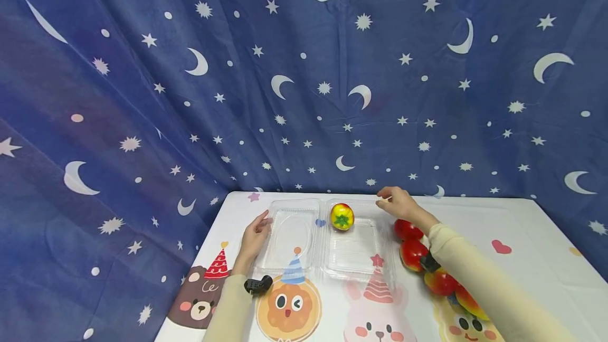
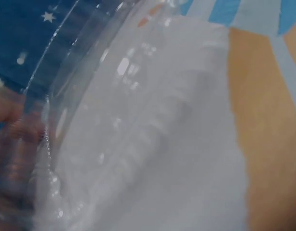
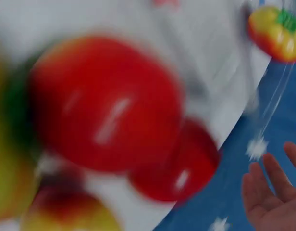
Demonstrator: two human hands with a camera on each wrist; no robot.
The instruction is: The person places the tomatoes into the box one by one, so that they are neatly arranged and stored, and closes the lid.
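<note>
A clear plastic clamshell box (image 1: 324,247) lies unfolded on the table, its two halves side by side. A toy fruit (image 1: 343,217), yellow and red with a green leafy top, sits at the back of the right half. At the left half's outer edge, my left hand (image 1: 256,234) touches the rim with relaxed fingers. The left wrist view shows blurred fingers (image 2: 13,144) through the plastic. My right hand (image 1: 402,206) is over the box's back right corner, holding nothing. Its fingers (image 3: 277,178) are spread in the right wrist view, apart from the toy fruit.
Right of the box, several red and yellow toy fruits (image 1: 413,255) form a row beneath my right forearm. A white tablecloth (image 1: 499,273) with cartoon prints covers the table. Behind hangs a dark blue curtain (image 1: 323,67) with moons and stars.
</note>
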